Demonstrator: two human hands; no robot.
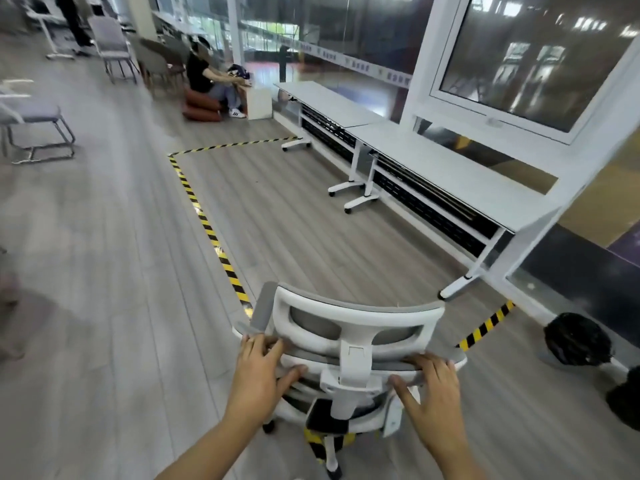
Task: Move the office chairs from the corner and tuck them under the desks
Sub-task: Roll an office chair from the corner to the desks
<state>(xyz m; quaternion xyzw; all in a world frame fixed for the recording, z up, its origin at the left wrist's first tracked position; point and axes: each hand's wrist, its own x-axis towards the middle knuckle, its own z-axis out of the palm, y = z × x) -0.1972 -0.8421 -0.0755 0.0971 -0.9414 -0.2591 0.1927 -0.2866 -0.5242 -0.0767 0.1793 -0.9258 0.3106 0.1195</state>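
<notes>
A white and grey office chair [349, 327] stands right in front of me, its back towards me, on the yellow-black floor tape. My left hand [258, 372] grips the left end of the backrest's top edge, fingers curled over it. My right hand [431, 386] grips the right end the same way. Two white desks stand in a row along the glass wall ahead on the right: a near one [450, 171] and a far one [325, 98]. No chair is under either of them.
Yellow-black tape [207, 223] marks a floor zone before the desks. A black object [575, 339] lies low at right by the window frame. Grey chairs [38, 129] stand at left. A person [204, 81] sits on cushions beyond the far desk.
</notes>
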